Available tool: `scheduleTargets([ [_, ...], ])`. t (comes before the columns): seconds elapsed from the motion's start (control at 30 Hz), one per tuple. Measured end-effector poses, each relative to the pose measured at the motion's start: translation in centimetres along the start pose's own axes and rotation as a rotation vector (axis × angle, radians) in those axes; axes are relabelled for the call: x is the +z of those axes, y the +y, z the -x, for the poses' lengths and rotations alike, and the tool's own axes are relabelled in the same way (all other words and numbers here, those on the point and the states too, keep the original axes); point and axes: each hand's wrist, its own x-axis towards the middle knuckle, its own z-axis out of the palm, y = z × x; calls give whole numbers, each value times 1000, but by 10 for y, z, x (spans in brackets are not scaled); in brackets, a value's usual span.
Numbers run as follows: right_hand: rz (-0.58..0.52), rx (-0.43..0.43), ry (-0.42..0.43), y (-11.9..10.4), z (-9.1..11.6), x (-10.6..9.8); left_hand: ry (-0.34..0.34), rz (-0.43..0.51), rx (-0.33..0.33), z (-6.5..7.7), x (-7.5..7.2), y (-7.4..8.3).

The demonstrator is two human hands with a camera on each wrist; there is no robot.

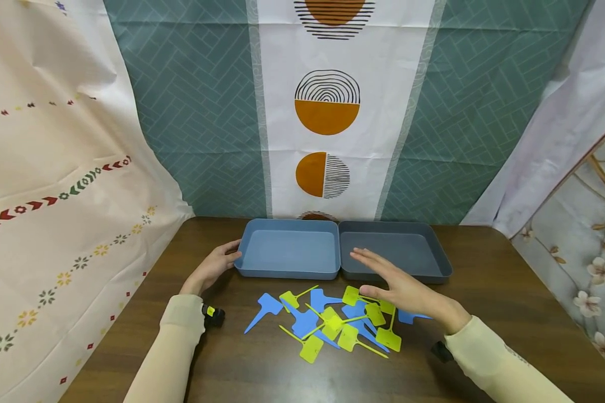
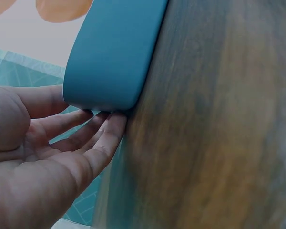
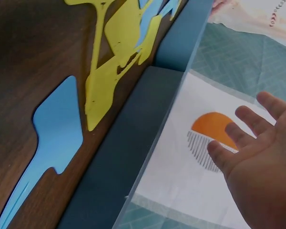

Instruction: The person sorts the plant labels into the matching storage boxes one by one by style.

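Observation:
In the head view my left hand (image 1: 217, 267) touches the left end of a blue tray (image 1: 287, 274). The left wrist view shows fairly straight fingers (image 2: 109, 131) against the rounded end of that blue tray (image 2: 109, 62). My right hand (image 1: 398, 285) hovers with extended fingers over the front of a dark grey tray (image 1: 436, 263), holding nothing. Beneath and left of it lie T-shaped plastic plant labels, some yellow-green (image 1: 311, 348), others blue (image 1: 269, 304), overlapping in a loose pile. From the right wrist, a blue label (image 3: 59, 126) lies near the dark tray (image 3: 133, 119).
Both shallow trays stand side by side at the back of the brown wooden table (image 1: 262, 375). A patterned curtain (image 1: 201, 112) hangs just behind them. Light cloth (image 1: 55, 235) drapes along the left, and floral fabric (image 1: 585, 268) borders the right.

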Motion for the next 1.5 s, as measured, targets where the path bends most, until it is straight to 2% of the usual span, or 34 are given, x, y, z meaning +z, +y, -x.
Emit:
scheduleTargets([
  [0.3, -12, -17, -61, -11, 5, 1, -1, 0, 1, 0, -5, -1],
  [0.57, -13, -10, -62, -18, 6, 2, 3, 13, -10, -1, -6, -1],
  [0.73, 7, 7, -92, -19, 8, 1, -1, 16, -15, -2, -6, -2],
  [0.9, 21, 23, -131, -18, 8, 0, 6, 13, -17, -1, -5, 0],
  [1.2, 29, -1, -179, -13, 7, 0, 2, 22, -27, 0, -2, 0],
  [1.5, 49, 46, -258, -8, 3, 15, -8, 10, -18, 0, -3, -2],
])
